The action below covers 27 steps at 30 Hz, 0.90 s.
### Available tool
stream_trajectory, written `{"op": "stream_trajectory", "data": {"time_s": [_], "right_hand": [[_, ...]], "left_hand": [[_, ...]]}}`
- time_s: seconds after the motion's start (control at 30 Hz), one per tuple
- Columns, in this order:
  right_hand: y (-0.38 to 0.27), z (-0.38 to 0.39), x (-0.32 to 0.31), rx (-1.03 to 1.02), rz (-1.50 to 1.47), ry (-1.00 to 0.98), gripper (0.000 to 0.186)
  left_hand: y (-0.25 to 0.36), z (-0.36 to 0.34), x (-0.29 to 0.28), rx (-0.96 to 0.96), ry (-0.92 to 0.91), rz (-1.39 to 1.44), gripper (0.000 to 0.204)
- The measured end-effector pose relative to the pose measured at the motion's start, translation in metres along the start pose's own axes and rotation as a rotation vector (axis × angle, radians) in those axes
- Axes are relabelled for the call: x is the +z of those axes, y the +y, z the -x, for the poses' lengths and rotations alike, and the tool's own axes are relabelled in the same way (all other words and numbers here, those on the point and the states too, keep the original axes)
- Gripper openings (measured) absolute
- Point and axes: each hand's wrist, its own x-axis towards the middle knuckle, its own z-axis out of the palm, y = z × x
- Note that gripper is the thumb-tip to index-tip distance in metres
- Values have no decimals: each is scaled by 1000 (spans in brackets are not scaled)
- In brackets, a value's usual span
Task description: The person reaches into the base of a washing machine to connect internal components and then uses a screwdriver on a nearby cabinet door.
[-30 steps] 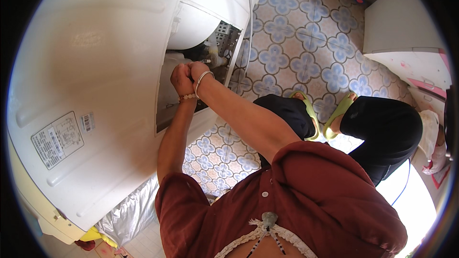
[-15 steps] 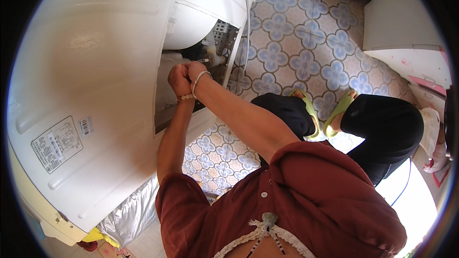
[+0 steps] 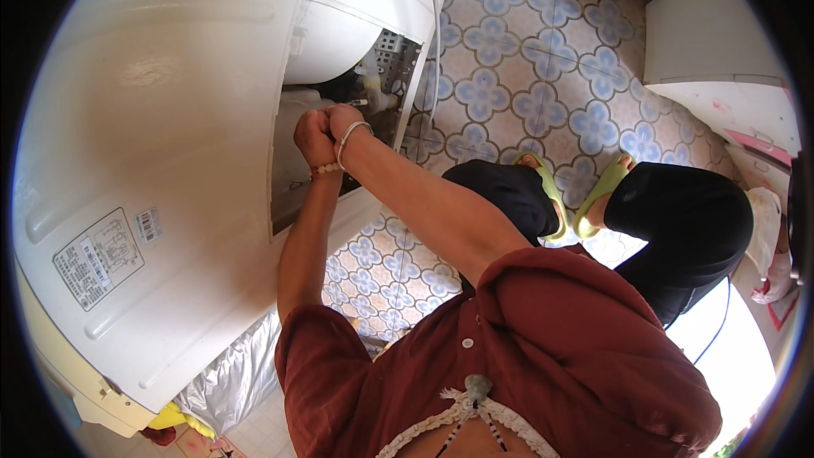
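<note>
A large white appliance [image 3: 170,102] lies tipped in front of me, with a rectangular access opening [image 3: 292,187] cut into its panel. Both my hands are pressed together as fists at the upper part of that opening. My left hand [image 3: 312,137], with a bead bracelet at the wrist, has its fingers curled. My right hand [image 3: 343,119], wearing a thin bangle, is closed right beside it. Whatever lies inside the fists is hidden. Just beyond them sit pale plastic fittings and a perforated metal part [image 3: 381,85] inside the machine.
A patterned blue-and-white tile floor [image 3: 543,59] spreads to the right. My legs in black trousers and green sandals [image 3: 593,195] stand on it. A white cabinet [image 3: 712,42] is at the upper right. Silver foil wrap [image 3: 229,382] lies under the appliance's lower edge.
</note>
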Motion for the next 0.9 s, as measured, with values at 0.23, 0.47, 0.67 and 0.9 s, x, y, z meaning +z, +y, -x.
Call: {"op": "stream_trajectory", "data": {"time_s": [0.23, 0.47, 0.67, 0.9], "right_hand": [[8, -12, -3, -38, 22, -18, 19], [-3, 8, 2, 25, -86, 49, 18], [-11, 14, 4, 30, -58, 23, 17], [-9, 10, 2, 27, -54, 0, 16]], "left_hand": [[-3, -1, -1, -13, 9, 34, 30], [-1, 1, -1, -5, 3, 32, 29], [3, 1, 4, 9, 10, 9, 28], [-3, -1, 0, 22, -10, -2, 28]]}}
